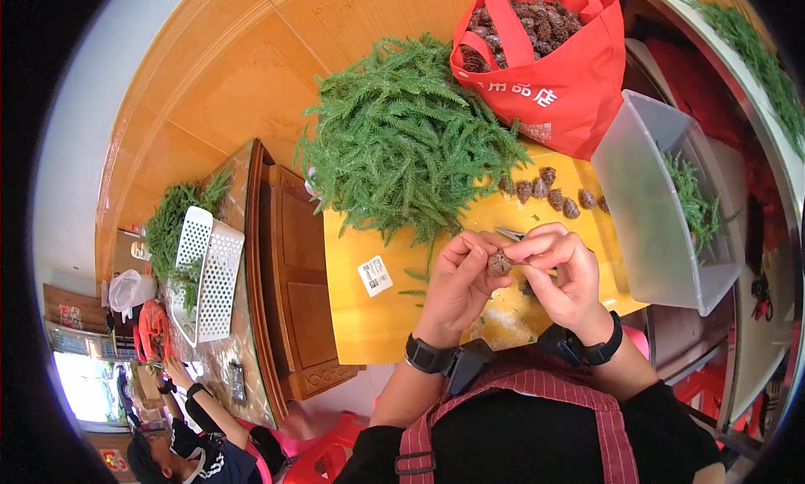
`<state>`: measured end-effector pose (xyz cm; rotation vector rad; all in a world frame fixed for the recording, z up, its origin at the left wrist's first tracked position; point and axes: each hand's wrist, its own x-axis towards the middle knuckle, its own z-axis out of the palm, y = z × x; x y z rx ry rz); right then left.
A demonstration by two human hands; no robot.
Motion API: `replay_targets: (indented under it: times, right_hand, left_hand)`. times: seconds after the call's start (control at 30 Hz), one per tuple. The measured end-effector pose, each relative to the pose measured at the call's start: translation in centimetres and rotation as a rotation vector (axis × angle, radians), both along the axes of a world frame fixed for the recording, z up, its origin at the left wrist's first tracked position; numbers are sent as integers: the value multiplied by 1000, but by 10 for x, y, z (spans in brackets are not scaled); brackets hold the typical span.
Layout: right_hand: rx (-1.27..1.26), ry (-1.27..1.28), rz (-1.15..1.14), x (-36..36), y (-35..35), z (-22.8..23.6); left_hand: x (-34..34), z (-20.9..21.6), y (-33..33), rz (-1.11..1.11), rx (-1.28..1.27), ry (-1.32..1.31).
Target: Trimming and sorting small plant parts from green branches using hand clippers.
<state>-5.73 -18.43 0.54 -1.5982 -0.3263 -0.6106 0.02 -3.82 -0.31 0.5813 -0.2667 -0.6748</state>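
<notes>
Over the near part of the yellow table point(356, 316), a small brown pine cone point(500, 264) is pinched between the fingertips of my left hand point(459, 287). My right hand point(560, 270) has its thumb and fingers closed at the cone's other side; whether it also grips something thin there is too small to tell. Just beyond the fingers lies a metal-tipped tool point(509, 233), partly hidden. Several loose pine cones point(555, 199) rest farther off, to the right of a big heap of green artificial pine sprigs point(411, 140).
A red bag point(553, 98) full of pine cones stands at the back. On the right, a translucent bin point(654, 207) holds a few sprigs. A white label point(375, 276) lies on the table. At the left, a person point(210, 442) works beside a white perforated basket point(220, 274).
</notes>
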Motion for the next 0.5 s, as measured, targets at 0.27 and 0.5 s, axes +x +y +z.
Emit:
replay_targets:
  times: [0.27, 0.5]
  right_hand:
    - [59, 62, 34, -1, 1, 3]
    - [31, 164, 59, 0, -8, 4]
  left_hand:
    - [5, 7, 5, -109, 23, 65]
    - [2, 13, 6, -37, 239, -17]
